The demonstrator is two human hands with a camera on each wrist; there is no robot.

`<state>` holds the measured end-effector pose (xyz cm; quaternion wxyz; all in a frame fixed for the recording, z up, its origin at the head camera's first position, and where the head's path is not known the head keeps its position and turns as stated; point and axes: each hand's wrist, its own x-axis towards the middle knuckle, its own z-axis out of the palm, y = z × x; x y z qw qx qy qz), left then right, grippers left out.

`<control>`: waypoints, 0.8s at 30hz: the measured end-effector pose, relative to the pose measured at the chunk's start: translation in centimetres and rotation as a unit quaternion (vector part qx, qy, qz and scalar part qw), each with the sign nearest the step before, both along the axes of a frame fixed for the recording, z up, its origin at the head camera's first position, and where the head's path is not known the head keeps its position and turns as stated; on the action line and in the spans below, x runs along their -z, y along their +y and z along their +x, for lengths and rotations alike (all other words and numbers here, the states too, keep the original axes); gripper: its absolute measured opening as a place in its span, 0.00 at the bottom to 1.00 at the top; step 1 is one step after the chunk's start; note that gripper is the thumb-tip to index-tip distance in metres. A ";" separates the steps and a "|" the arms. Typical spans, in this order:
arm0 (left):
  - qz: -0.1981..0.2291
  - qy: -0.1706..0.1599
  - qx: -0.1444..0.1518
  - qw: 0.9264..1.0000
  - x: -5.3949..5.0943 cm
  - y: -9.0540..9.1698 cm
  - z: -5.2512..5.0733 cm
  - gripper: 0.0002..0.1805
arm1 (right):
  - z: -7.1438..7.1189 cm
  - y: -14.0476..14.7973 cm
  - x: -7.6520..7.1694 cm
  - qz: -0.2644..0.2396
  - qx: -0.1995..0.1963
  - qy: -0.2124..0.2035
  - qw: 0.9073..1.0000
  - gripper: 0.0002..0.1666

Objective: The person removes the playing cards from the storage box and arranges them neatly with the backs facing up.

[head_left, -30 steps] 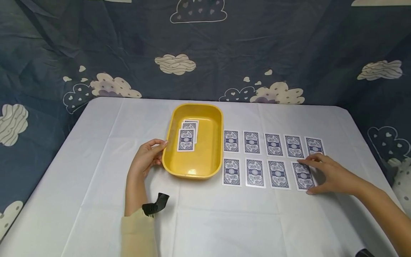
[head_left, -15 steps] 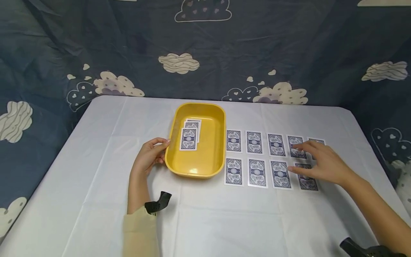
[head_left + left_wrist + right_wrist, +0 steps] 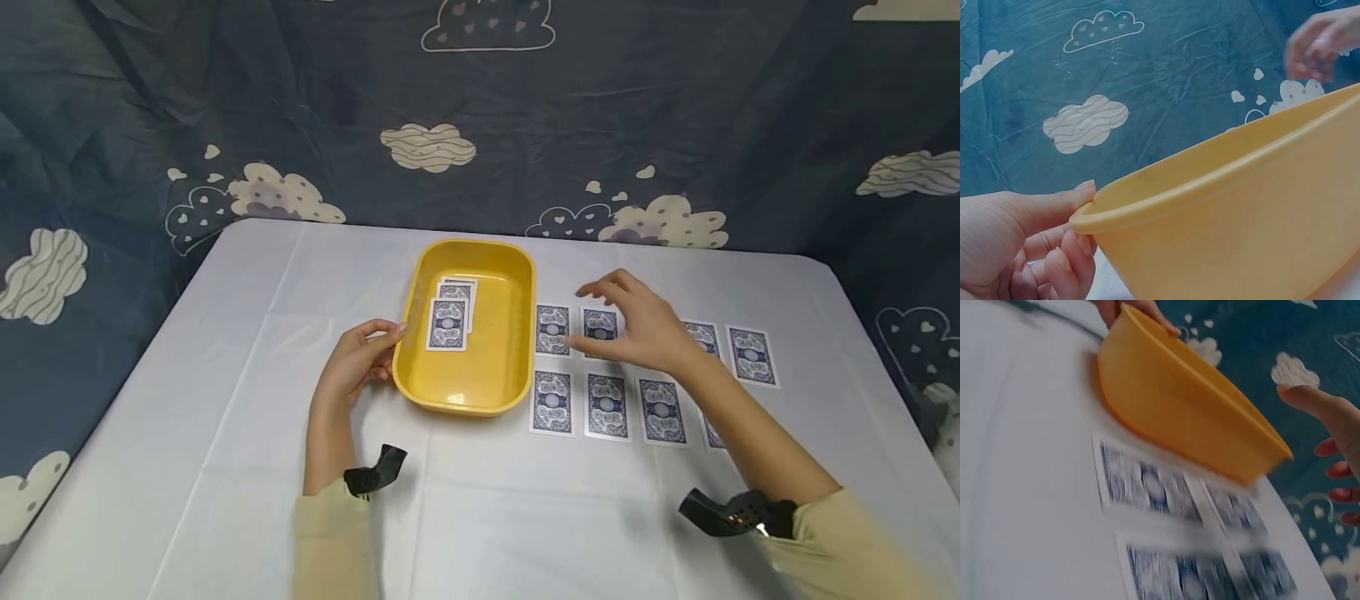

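My left hand (image 3: 356, 362) pinches the left rim of a yellow plastic basin (image 3: 462, 408). In the left wrist view, the thumb lies on top of the rim (image 3: 1166, 197) with the fingers curled below. Inside the basin, toward its left, a few face-down playing cards (image 3: 447, 325) overlap. Above the laid-out cards, right of the basin, hovers my right hand (image 3: 641, 329), its thumb and fingers apart with nothing between them. It hides part of the far row, where a blue-backed card (image 3: 552, 331) shows near the thumb.
Several face-down cards lie in two rows on the white cloth, including a near-row card (image 3: 552, 404) beside the basin and a far-row end card (image 3: 752, 357). A dark cloud-print curtain (image 3: 645, 100) hangs behind the table (image 3: 480, 508).
My right hand has left the right end of the card rows and moved leftward toward the basin, empty. My left hand stays on the rim. The head view has shifted slightly.
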<state>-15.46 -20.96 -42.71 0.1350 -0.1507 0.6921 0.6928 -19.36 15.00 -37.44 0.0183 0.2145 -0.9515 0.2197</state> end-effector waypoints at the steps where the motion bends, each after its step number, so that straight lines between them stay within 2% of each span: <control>1: -0.001 0.000 -0.003 1.000 0.0 0.0 0.0 0.18 | -0.4 -1.1 -0.1 -0.001 -0.009 0.012 1.000 0.41; 7: 0.004 0.001 -0.001 1.000 -0.1 -0.1 0.0 0.18 | -1.8 -7.6 -0.9 0.060 -0.068 0.077 0.993 0.44; 8: 0.006 0.001 0.003 1.000 -0.5 0.0 0.2 0.17 | -1.9 -8.5 -0.9 0.072 -0.075 0.080 0.991 0.45; 10: 0.006 0.001 0.003 1.000 -0.6 0.1 0.1 0.17 | -2.1 -10.3 -0.6 0.093 -0.089 0.083 0.988 0.46; 12: 0.008 -0.001 0.001 1.000 -0.5 0.1 0.0 0.17 | -2.4 -11.8 -0.2 0.102 -0.098 0.076 0.987 0.47; 14: 0.008 -0.003 0.004 1.000 -0.4 0.1 -0.1 0.17 | -2.7 -13.0 0.4 0.110 -0.103 0.058 0.987 0.48; 15: 0.009 -0.002 0.003 1.000 0.0 0.1 -0.3 0.18 | -2.8 -13.5 0.7 0.113 -0.103 0.049 0.987 0.48; 18: 0.013 0.002 0.003 1.000 0.1 -0.2 -0.3 0.18 | -3.3 -14.9 1.5 0.115 -0.106 0.021 0.987 0.48; 24: 0.015 0.007 0.000 1.000 0.2 -0.1 0.0 0.18 | -4.1 -16.3 3.0 0.157 -0.108 -0.021 0.982 0.55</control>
